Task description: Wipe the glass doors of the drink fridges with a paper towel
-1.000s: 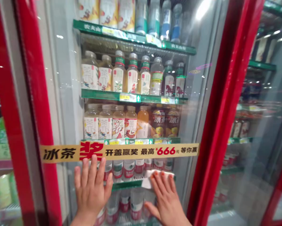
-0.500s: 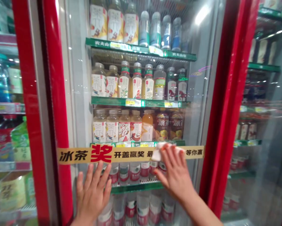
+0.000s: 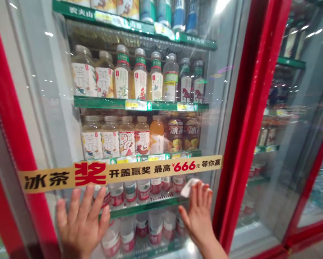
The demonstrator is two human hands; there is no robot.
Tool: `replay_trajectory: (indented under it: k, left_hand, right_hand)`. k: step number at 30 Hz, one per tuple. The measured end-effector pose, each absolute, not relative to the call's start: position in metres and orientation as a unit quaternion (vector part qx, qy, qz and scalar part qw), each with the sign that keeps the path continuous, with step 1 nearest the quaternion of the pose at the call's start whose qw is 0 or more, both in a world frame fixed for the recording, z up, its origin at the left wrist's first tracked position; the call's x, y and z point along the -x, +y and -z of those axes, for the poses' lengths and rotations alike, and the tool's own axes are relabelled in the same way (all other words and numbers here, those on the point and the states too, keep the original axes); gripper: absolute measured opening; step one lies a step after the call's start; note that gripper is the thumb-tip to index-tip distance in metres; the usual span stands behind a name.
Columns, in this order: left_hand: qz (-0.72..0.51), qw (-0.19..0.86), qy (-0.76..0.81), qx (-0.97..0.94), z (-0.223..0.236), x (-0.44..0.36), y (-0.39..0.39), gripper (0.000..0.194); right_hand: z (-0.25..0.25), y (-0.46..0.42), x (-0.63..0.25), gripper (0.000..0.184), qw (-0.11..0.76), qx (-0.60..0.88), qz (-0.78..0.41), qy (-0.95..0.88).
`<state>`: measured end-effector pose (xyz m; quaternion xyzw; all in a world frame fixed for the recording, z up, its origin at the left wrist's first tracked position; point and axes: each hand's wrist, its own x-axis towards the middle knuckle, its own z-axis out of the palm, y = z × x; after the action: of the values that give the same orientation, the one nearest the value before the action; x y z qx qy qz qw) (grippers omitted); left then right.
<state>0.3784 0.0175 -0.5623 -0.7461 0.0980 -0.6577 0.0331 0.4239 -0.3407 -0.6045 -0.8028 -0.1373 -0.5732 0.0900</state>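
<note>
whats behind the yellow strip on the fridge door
The strip hides a green shelf's lower edge and the tops of the bottles beneath it; their lower bodies show below.

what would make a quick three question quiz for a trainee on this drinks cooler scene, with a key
1. Which hand presses the folded white cloth against the red-framed glass cooler door?
2. True or false: the left hand lies flat on the glass below the long gold promotional strip.
3. What number is printed in red on that strip?

Key: 1. the right hand; 2. true; 3. 666
</note>
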Motion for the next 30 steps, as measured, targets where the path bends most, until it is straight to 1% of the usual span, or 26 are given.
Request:
replay_trajectory:
  k: [2, 3, 4, 5, 6, 7, 9, 11, 12, 14, 16, 17, 18, 19, 21, 22, 23, 24, 25, 27, 29, 30]
  left_hand:
    - [0.661, 0.026, 0.088, 0.745, 0.567, -0.38, 0.018, 0.087]
    - [0.661, 0.021, 0.081, 0.745, 0.569, -0.38, 0.019, 0.086]
    - [0.661, 0.016, 0.077, 0.747, 0.57, -0.381, 0.019, 0.084]
    - [0.66, 0.01, 0.075, 0.748, 0.571, -0.382, 0.02, 0.082]
    - [0.66, 0.003, 0.075, 0.748, 0.572, -0.383, 0.022, 0.08]
    - [0.662, -0.004, 0.077, 0.746, 0.572, -0.385, 0.023, 0.079]
    - [0.675, -0.006, 0.092, 0.732, 0.572, -0.388, 0.025, 0.077]
    - [0.687, 0.003, 0.109, 0.719, 0.57, -0.391, 0.026, 0.076]
    - [0.688, 0.011, 0.117, 0.716, 0.57, -0.391, 0.026, 0.076]
    - [0.683, 0.02, 0.117, 0.72, 0.569, -0.39, 0.025, 0.078]
    - [0.675, 0.022, 0.108, 0.73, 0.568, -0.386, 0.024, 0.081]
    - [0.668, 0.023, 0.103, 0.736, 0.569, -0.385, 0.023, 0.082]
    - [0.662, 0.024, 0.102, 0.742, 0.569, -0.384, 0.023, 0.083]
    - [0.659, 0.025, 0.102, 0.745, 0.569, -0.383, 0.022, 0.084]
    - [0.662, 0.029, 0.107, 0.742, 0.567, -0.383, 0.022, 0.082]
    - [0.666, 0.03, 0.111, 0.737, 0.567, -0.383, 0.022, 0.08]
    - [0.671, 0.031, 0.114, 0.732, 0.566, -0.384, 0.022, 0.078]
    - [0.675, 0.033, 0.118, 0.728, 0.565, -0.384, 0.022, 0.077]
    - [0.675, 0.038, 0.122, 0.727, 0.564, -0.385, 0.023, 0.077]
    - [0.671, 0.043, 0.127, 0.729, 0.564, -0.384, 0.023, 0.08]
    - [0.664, 0.037, 0.123, 0.736, 0.564, -0.382, 0.023, 0.084]
    - [0.662, 0.029, 0.118, 0.74, 0.564, -0.381, 0.021, 0.086]
  right_hand:
    - [0.603, -0.343, -0.433, 0.095, 0.172, 0.8, 0.573, -0.043]
    - [0.606, -0.329, -0.433, 0.1, 0.191, 0.801, 0.567, -0.029]
    - [0.614, -0.31, -0.432, 0.106, 0.191, 0.802, 0.564, -0.043]
    - [0.626, -0.288, -0.428, 0.111, 0.174, 0.809, 0.556, -0.075]
    - [0.642, -0.267, -0.424, 0.113, 0.137, 0.803, 0.565, -0.132]
    - [0.659, -0.252, -0.42, 0.109, 0.095, 0.784, 0.583, -0.19]
    - [0.689, -0.248, -0.416, 0.098, 0.035, 0.744, 0.624, -0.236]
    - [0.7, -0.274, -0.417, 0.088, 0.025, 0.741, 0.64, -0.202]
    - [0.696, -0.29, -0.418, 0.086, 0.046, 0.757, 0.632, -0.157]
    - [0.677, -0.31, -0.42, 0.09, 0.12, 0.788, 0.601, -0.057]
    - [0.664, -0.296, -0.418, 0.099, 0.182, 0.798, 0.575, -0.002]
    - [0.666, -0.279, -0.415, 0.105, 0.187, 0.801, 0.569, -0.016]
    - [0.674, -0.258, -0.41, 0.109, 0.164, 0.806, 0.565, -0.068]
    - [0.688, -0.238, -0.405, 0.108, 0.121, 0.806, 0.561, -0.141]
    - [0.723, -0.217, -0.396, 0.091, 0.035, 0.765, 0.589, -0.26]
    - [0.739, -0.22, -0.394, 0.083, 0.008, 0.744, 0.603, -0.289]
    - [0.751, -0.232, -0.395, 0.078, 0.001, 0.736, 0.613, -0.288]
    - [0.757, -0.251, -0.398, 0.079, 0.016, 0.748, 0.612, -0.256]
    - [0.757, -0.272, -0.401, 0.082, 0.053, 0.774, 0.6, -0.197]
    - [0.744, -0.305, -0.411, 0.087, 0.153, 0.81, 0.564, -0.042]
    - [0.734, -0.304, -0.416, 0.088, 0.223, 0.808, 0.542, 0.058]
    - [0.737, -0.291, -0.415, 0.091, 0.229, 0.811, 0.537, 0.051]
